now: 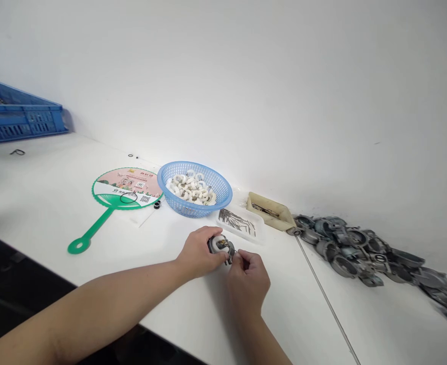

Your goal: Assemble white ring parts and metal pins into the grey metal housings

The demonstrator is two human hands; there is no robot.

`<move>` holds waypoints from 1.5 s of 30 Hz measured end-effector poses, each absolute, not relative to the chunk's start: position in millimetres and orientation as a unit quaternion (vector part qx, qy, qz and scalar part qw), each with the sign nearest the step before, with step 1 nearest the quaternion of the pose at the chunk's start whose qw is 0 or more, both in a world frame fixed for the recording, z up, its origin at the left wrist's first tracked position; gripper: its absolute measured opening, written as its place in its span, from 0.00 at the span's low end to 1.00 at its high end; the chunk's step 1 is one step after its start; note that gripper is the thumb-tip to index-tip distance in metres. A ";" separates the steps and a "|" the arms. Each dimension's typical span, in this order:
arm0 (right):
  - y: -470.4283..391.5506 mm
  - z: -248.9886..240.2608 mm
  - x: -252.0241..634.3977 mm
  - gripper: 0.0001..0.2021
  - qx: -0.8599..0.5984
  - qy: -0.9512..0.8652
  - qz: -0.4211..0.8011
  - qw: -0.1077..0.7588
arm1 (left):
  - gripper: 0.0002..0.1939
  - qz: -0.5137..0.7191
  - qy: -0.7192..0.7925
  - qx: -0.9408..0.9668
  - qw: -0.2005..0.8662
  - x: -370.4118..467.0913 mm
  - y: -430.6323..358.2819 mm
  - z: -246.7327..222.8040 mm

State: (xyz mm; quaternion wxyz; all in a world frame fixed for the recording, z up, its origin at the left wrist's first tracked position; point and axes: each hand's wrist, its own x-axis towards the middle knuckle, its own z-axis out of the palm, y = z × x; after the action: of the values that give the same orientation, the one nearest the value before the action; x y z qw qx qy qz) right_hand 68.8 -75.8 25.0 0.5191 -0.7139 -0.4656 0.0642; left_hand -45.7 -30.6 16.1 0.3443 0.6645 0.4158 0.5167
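Above the desk [132, 243], the left hand [196, 255] holds a metal part [231, 249], white ring [218, 244] seemingly fitted; the right hand [249, 280] pinches something thin [236, 252] beside it; loose rings [198, 195] and heaped parts [357, 236] lie unjoined

We see 1 blue basket [178, 207], 1 green fan [102, 219] with a pink-and-white print, white rings [193, 188] and grey metal parts [345, 253].

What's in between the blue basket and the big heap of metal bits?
The white tray, next to the basket, then the yellowish tray, by the heap. The head view shows it.
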 end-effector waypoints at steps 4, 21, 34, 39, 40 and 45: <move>-73.0 22.4 70.0 0.09 -0.710 -0.482 0.048 0.511 | 0.24 0.518 0.413 0.668 0.339 -45.4 -30.1 14.9; -69.1 17.2 73.8 0.10 -0.695 -0.524 -0.025 0.491 | 0.24 0.515 0.425 0.661 0.342 -44.3 -29.5 15.0; -69.2 13.1 76.9 0.11 -0.684 -0.563 -0.055 0.460 | 0.25 0.516 0.420 0.660 0.348 -43.6 -29.1 13.7; -69.7 12.1 75.0 0.11 -0.695 -0.547 -0.066 0.462 | 0.25 0.517 0.418 0.658 0.353 -43.9 -30.1 14.6; -69.8 11.9 74.7 0.11 -0.696 -0.545 -0.067 0.463 | 0.25 0.517 0.418 0.657 0.355 -44.0 -30.3 14.8; -69.8 12.0 74.5 0.11 -0.695 -0.540 -0.070 0.469 | 0.26 0.512 0.422 0.653 0.364 -44.4 -30.7 15.0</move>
State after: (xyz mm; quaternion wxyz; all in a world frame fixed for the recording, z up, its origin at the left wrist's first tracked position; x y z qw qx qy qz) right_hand 74.5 -69.8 12.0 0.4687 -0.6954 -0.5402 -0.0704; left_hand -44.4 -30.7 15.0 0.3645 0.6529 0.4222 0.5125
